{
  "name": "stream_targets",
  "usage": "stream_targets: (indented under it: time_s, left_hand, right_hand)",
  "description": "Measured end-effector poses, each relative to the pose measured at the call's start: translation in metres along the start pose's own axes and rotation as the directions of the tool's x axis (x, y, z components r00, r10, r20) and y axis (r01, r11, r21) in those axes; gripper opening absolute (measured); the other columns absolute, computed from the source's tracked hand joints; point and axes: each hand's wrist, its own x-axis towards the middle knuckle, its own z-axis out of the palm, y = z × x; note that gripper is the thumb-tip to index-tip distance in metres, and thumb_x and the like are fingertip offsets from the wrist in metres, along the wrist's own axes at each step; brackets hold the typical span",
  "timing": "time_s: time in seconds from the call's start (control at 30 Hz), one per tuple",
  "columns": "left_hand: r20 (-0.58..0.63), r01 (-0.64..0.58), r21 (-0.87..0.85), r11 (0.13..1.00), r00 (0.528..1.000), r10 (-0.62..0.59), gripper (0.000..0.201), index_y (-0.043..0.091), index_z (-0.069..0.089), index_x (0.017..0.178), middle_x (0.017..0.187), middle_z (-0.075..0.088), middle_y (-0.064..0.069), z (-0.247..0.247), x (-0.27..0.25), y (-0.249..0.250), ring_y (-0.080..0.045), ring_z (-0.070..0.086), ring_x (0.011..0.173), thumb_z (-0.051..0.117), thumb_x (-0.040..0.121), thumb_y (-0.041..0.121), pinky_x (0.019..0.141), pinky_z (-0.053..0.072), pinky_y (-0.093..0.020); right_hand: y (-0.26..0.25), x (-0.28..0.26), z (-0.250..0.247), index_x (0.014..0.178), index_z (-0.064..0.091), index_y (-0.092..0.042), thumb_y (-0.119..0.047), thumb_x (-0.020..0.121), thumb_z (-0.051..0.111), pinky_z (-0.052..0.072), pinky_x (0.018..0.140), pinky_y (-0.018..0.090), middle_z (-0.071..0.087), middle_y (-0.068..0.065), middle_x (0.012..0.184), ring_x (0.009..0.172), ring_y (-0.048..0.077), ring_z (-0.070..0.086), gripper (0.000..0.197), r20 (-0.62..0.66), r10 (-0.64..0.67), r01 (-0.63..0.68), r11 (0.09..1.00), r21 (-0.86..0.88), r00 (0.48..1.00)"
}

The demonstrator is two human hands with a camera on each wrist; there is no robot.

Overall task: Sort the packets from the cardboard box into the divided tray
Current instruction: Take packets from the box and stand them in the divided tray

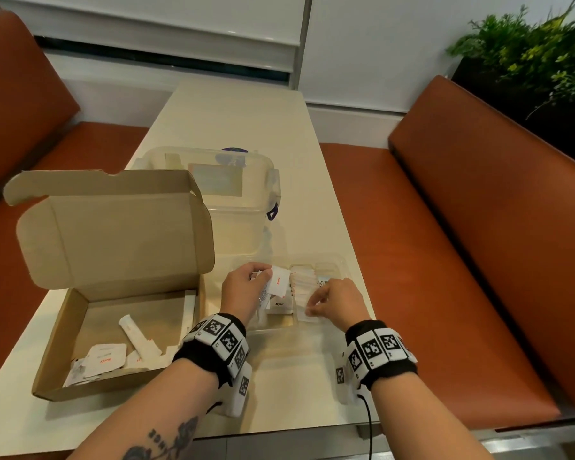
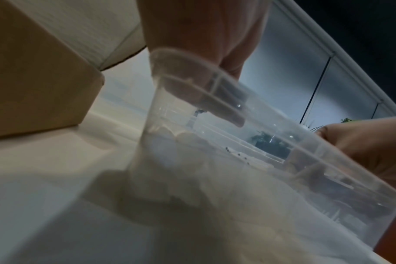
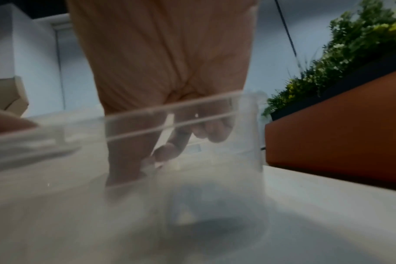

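The clear divided tray (image 1: 341, 262) lies on the table right of the open cardboard box (image 1: 80, 327). My left hand (image 1: 243, 287) hovers over the tray's left part and pinches a white salt packet (image 1: 278, 282) with red lettering. A pepper packet (image 1: 279, 305) lies in the tray below it. My right hand (image 1: 332, 302) reaches into the middle compartment and pinches a white packet (image 1: 307, 313) at the near end of a row of packets (image 1: 302, 280). Several packets (image 1: 103, 360) and a long sachet (image 1: 136, 336) remain in the box. The wrist views show the tray wall (image 2: 237, 114) and curled fingers (image 3: 167, 151) through it, blurred.
A clear lidded plastic tub (image 1: 219, 197) stands behind the box and tray. The box lid (image 1: 113, 224) stands upright. Orange bench seats (image 1: 445, 227) flank the table; a planter with green plants (image 1: 538, 51) is at the far right. The table edge (image 1: 279, 429) runs close below my wrists.
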Motion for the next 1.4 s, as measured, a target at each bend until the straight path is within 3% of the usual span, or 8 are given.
stream_targets:
  time_s: [0.13, 0.3, 0.5, 0.73, 0.93, 1.2, 1.3, 1.4]
  left_hand:
    - [0.003, -0.006, 0.002, 1.0, 1.0, 0.006, 0.015, 0.028, 0.068, 0.081, 0.079, 0.063, 0.007, 0.001, 0.0, -0.001, -0.015, 0.057, 0.076, 0.062, 0.089, 0.017, 0.062, 0.044, -0.028]
    - [0.002, -0.005, -0.007, 1.0, 1.0, 0.005, 0.017, 0.029, 0.068, 0.079, 0.079, 0.064, 0.006, 0.001, 0.0, -0.001, -0.016, 0.057, 0.076, 0.062, 0.089, 0.017, 0.064, 0.043, -0.028]
    - [0.01, 0.007, -0.015, 1.0, 1.0, -0.007, 0.014, 0.026, 0.069, 0.082, 0.08, 0.064, 0.004, 0.001, -0.001, 0.0, -0.017, 0.057, 0.077, 0.061, 0.089, 0.017, 0.064, 0.044, -0.029]
    - [0.004, 0.006, -0.021, 1.0, 1.0, -0.006, 0.011, 0.024, 0.069, 0.085, 0.084, 0.065, 0.0, 0.001, -0.002, 0.002, -0.017, 0.057, 0.077, 0.062, 0.089, 0.016, 0.064, 0.043, -0.027]
    - [0.007, 0.005, -0.011, 1.0, 1.0, -0.005, 0.013, 0.027, 0.068, 0.083, 0.082, 0.064, 0.005, 0.0, -0.003, 0.002, -0.013, 0.056, 0.075, 0.062, 0.089, 0.017, 0.057, 0.041, -0.023]
    - [0.022, 0.0, 0.022, 1.0, 1.0, 0.0, 0.015, 0.029, 0.068, 0.081, 0.088, 0.065, 0.001, 0.001, -0.004, 0.003, -0.015, 0.057, 0.08, 0.062, 0.089, 0.018, 0.061, 0.044, -0.025]
    - [0.038, -0.012, 0.026, 1.0, 0.999, 0.011, 0.017, 0.032, 0.067, 0.079, 0.09, 0.065, 0.0, 0.001, -0.006, 0.003, -0.017, 0.058, 0.083, 0.062, 0.089, 0.019, 0.061, 0.045, -0.026]
    - [0.085, 0.005, 0.008, 1.0, 0.996, -0.006, 0.014, 0.028, 0.069, 0.081, 0.094, 0.065, -0.004, 0.0, -0.008, 0.004, -0.025, 0.061, 0.089, 0.064, 0.089, 0.018, 0.07, 0.056, -0.038]
  right_hand:
    - [0.001, -0.001, 0.005, 0.077, 0.074, -0.024, -0.025, 0.075, 0.076, 0.04, 0.068, 0.023, 0.063, -0.004, 0.076, 0.084, 0.011, 0.051, 0.003, 0.012, -0.029, 0.029, 0.999, -0.045, 1.0]
    - [0.001, -0.006, 0.007, 0.074, 0.05, -0.019, -0.006, 0.074, 0.07, 0.038, 0.061, 0.025, 0.054, -0.006, 0.069, 0.072, 0.016, 0.052, 0.024, -0.007, -0.062, 0.062, 0.998, -0.033, 0.998]
    - [-0.002, -0.002, 0.01, 0.079, 0.063, -0.016, 0.008, 0.075, 0.053, 0.042, 0.066, 0.021, 0.057, -0.006, 0.077, 0.074, 0.012, 0.054, 0.026, 0.021, -0.057, 0.058, 0.997, -0.052, 0.998]
    - [-0.001, -0.004, 0.012, 0.096, 0.06, -0.018, 0.006, 0.077, 0.059, 0.041, 0.064, 0.023, 0.055, -0.005, 0.075, 0.07, 0.013, 0.051, 0.031, -0.011, -0.054, 0.054, 0.999, -0.001, 0.998]
    - [0.0, -0.006, 0.01, 0.101, 0.067, -0.024, -0.002, 0.081, 0.063, 0.046, 0.073, 0.022, 0.057, -0.008, 0.077, 0.074, 0.01, 0.055, 0.03, -0.001, -0.059, 0.059, 0.998, 0.009, 0.998]
    - [-0.006, -0.003, 0.014, 0.084, 0.038, -0.015, 0.001, 0.081, 0.052, 0.04, 0.061, 0.033, 0.05, 0.003, 0.073, 0.067, 0.022, 0.048, 0.022, -0.055, -0.067, 0.059, 0.991, -0.12, 0.996]
    - [-0.008, -0.005, 0.014, 0.086, 0.042, -0.016, 0.0, 0.082, 0.051, 0.042, 0.063, 0.034, 0.054, 0.003, 0.076, 0.071, 0.025, 0.053, 0.018, -0.055, -0.053, 0.046, 0.99, -0.132, 0.997]
    - [-0.016, -0.006, 0.007, 0.097, 0.055, -0.017, -0.012, 0.085, 0.059, 0.049, 0.075, 0.033, 0.062, 0.002, 0.088, 0.085, 0.021, 0.058, 0.013, -0.14, -0.082, 0.07, 0.994, -0.088, 0.987]
